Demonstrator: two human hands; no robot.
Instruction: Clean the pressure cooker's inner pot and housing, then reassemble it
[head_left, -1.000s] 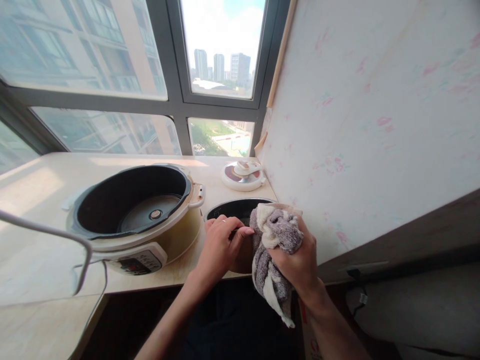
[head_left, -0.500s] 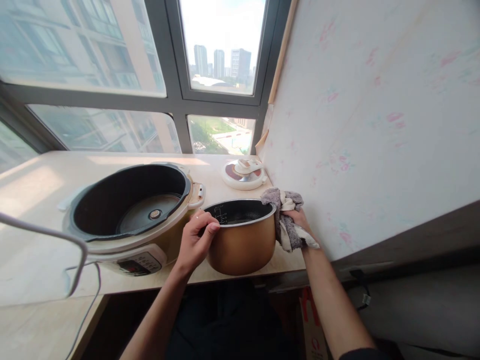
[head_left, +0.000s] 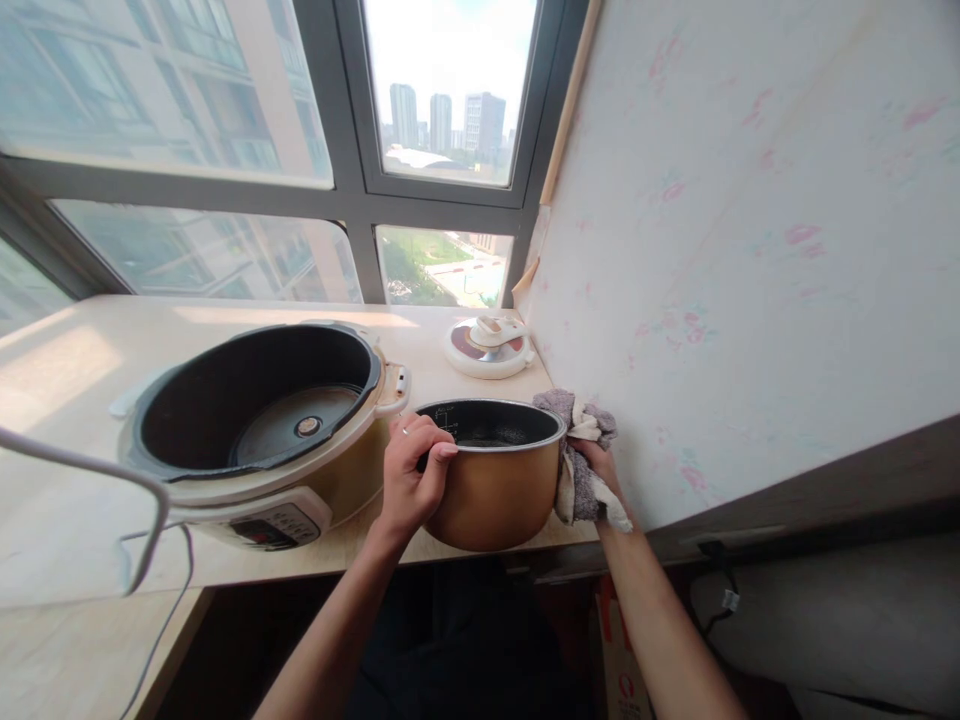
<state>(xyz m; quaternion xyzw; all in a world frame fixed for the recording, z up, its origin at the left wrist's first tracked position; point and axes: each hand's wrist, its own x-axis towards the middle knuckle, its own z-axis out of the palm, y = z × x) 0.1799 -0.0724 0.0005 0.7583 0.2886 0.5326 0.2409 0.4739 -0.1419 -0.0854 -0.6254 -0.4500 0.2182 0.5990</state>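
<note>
The frame shows two hands, one inner pot, one cloth, one cooker body and one loose lid.

The inner pot [head_left: 499,490] stands low in the middle of the frame, on the front edge of the pale counter [head_left: 67,540], just right of the cooker body [head_left: 352,485] and near the papered wall. Its outside is a matt bronze-gold and its rim is a thin bright band. The inside is dark, with white measuring marks on the left inner wall.

The left hand [head_left: 414,478] is closed over the pot's near-left rim, with the fingers curled on the edge. The right hand [head_left: 602,468] is clenched on the bunched grey-and-cream cloth [head_left: 579,455] and presses it against the pot's right side, just under the rim.

The cooker body sits open at centre left, with a black cavity and a button panel at the front. The white lid [head_left: 489,347] lies behind the pot, below the window.
</note>
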